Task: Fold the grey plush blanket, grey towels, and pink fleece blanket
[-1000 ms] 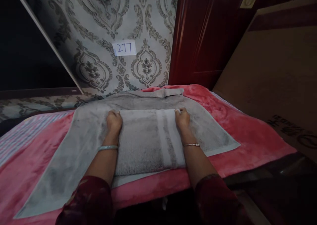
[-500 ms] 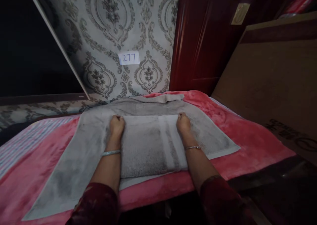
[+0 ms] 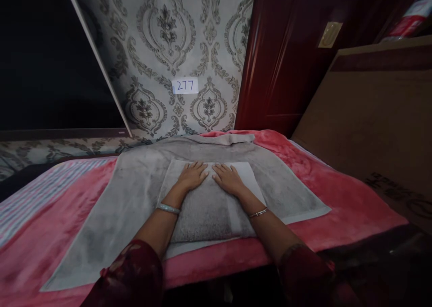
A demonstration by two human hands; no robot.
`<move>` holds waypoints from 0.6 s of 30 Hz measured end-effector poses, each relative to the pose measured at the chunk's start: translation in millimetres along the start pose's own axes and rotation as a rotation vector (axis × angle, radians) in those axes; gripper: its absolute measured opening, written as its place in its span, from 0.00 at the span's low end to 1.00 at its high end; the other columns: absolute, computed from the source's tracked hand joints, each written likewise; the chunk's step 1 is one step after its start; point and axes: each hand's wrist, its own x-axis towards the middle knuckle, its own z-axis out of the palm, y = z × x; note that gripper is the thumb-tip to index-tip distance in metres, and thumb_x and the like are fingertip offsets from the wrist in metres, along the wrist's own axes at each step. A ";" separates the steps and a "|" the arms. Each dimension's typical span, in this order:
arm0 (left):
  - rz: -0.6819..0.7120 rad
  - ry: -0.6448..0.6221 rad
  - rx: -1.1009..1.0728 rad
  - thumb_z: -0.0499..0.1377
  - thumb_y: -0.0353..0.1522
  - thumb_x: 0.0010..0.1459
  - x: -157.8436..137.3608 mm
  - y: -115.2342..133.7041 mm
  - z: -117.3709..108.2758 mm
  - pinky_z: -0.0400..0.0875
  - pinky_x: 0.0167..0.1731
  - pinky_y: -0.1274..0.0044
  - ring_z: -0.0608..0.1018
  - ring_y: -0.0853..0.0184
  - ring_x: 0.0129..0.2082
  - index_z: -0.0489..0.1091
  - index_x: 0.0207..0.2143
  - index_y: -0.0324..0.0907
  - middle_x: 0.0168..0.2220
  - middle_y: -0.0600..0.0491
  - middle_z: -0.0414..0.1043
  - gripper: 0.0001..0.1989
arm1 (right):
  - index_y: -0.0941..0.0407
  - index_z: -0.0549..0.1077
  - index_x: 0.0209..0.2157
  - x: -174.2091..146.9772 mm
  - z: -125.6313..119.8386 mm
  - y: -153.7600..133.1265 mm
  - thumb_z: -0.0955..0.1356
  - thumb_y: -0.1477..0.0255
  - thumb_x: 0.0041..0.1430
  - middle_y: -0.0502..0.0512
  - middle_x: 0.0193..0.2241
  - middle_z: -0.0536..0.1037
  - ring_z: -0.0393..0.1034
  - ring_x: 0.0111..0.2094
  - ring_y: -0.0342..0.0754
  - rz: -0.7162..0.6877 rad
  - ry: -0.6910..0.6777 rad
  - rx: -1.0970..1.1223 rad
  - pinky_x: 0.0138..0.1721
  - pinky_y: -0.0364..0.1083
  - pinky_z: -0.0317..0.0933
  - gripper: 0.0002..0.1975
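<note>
A grey towel (image 3: pixel 128 199) lies spread across a pink blanket (image 3: pixel 337 194). Its near part is folded over into a thicker rectangle (image 3: pixel 209 212) with a pale stripe on the right. My left hand (image 3: pixel 193 175) and my right hand (image 3: pixel 228 177) lie flat, palms down, side by side on the far middle of that folded rectangle. The fingers are spread and hold nothing. Each wrist wears a bangle, and both sleeves are dark red.
A patterned wall with a paper label reading 277 (image 3: pixel 185 86) rises behind the bed. A dark red door (image 3: pixel 286 59) stands at the back right. A large brown cardboard box (image 3: pixel 378 118) sits to the right. Striped fabric (image 3: pixel 37 190) shows at the left.
Both hands let go of the fold's far corners and slid inward to its middle, now lying flat. The folded edge rests down on the towel. The view shifted slightly.
</note>
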 end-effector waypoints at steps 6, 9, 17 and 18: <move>-0.175 0.032 0.019 0.47 0.44 0.68 -19.5 -36.8 -17.7 0.40 0.68 0.52 0.53 0.52 0.72 0.62 0.67 0.47 0.70 0.46 0.57 0.28 | 0.53 0.56 0.70 -1.9 -1.3 4.0 0.55 0.61 0.73 0.55 0.71 0.53 0.45 0.71 0.55 -0.002 0.017 0.009 0.68 0.62 0.40 0.28; -0.254 0.025 -0.020 0.46 0.42 0.68 -37.5 -55.8 -25.5 0.43 0.67 0.50 0.53 0.52 0.72 0.62 0.66 0.48 0.70 0.46 0.58 0.27 | 0.52 0.58 0.70 -2.1 2.4 5.0 0.56 0.62 0.73 0.55 0.70 0.55 0.48 0.70 0.55 -0.003 0.045 0.022 0.68 0.62 0.41 0.27; -0.333 0.173 -0.254 0.54 0.37 0.60 -97.6 -61.8 -32.9 0.59 0.65 0.67 0.69 0.55 0.64 0.70 0.60 0.40 0.59 0.43 0.73 0.26 | 0.52 0.63 0.67 -4.0 0.3 14.9 0.60 0.65 0.71 0.56 0.69 0.59 0.50 0.69 0.53 0.021 0.103 0.091 0.68 0.58 0.43 0.25; -0.377 0.205 -0.298 0.56 0.37 0.59 -106.1 -61.4 -31.8 0.63 0.62 0.68 0.73 0.54 0.61 0.71 0.59 0.39 0.57 0.43 0.75 0.27 | 0.54 0.63 0.67 -7.1 -2.2 21.2 0.61 0.66 0.70 0.58 0.69 0.59 0.50 0.69 0.54 0.049 0.120 0.095 0.68 0.57 0.44 0.26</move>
